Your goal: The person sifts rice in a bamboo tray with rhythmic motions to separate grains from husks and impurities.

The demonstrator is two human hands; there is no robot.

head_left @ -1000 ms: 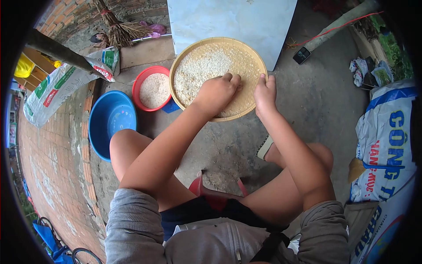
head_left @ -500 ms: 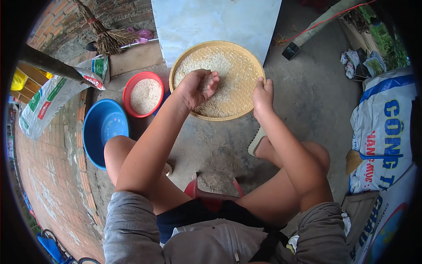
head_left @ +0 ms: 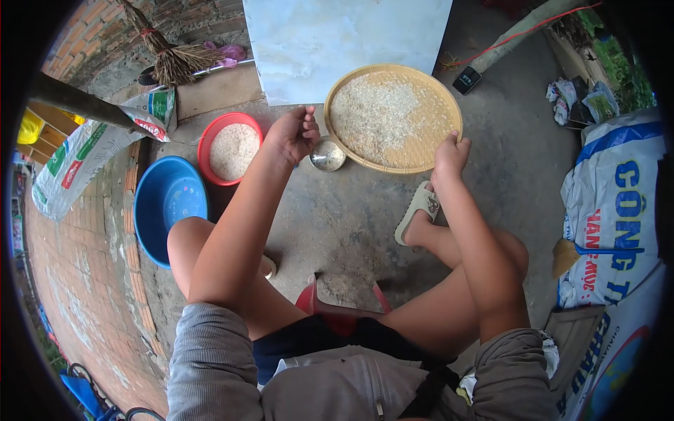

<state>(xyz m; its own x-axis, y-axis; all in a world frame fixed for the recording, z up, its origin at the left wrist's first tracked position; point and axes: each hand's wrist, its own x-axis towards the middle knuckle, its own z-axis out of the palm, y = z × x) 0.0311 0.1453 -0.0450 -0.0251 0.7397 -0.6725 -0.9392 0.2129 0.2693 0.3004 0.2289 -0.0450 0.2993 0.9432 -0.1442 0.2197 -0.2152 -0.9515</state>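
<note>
My right hand (head_left: pixel 450 160) grips the near right rim of a round woven winnowing basket (head_left: pixel 430 154), thumb on top of the edge. Pale grains that look like rice (head_left: pixel 372 109) are spread over its left and middle part, thinner toward the right. Off the basket to the left, my left hand (head_left: pixel 293 135) hangs in the air with its fingers curled together; whatever is in them, if anything, cannot be made out. Below and between that hand and the basket sits a small metal bowl (head_left: pixel 327 156). A red basin (head_left: pixel 203 156) of pale grain stands left of this hand.
An empty-looking blue basin (head_left: pixel 151 210) stands beside my left knee. Behind the basket is a pale board (head_left: pixel 337 42). A straw broom (head_left: pixel 172 63) leans at the brick wall. Printed sacks (head_left: pixel 611 210) lie right, and a small dark device (head_left: pixel 466 80) is at the post.
The basket has shifted right with my right hand, uncovering the metal bowl. My left hand has moved left off the grains, its fingers curling closed.
</note>
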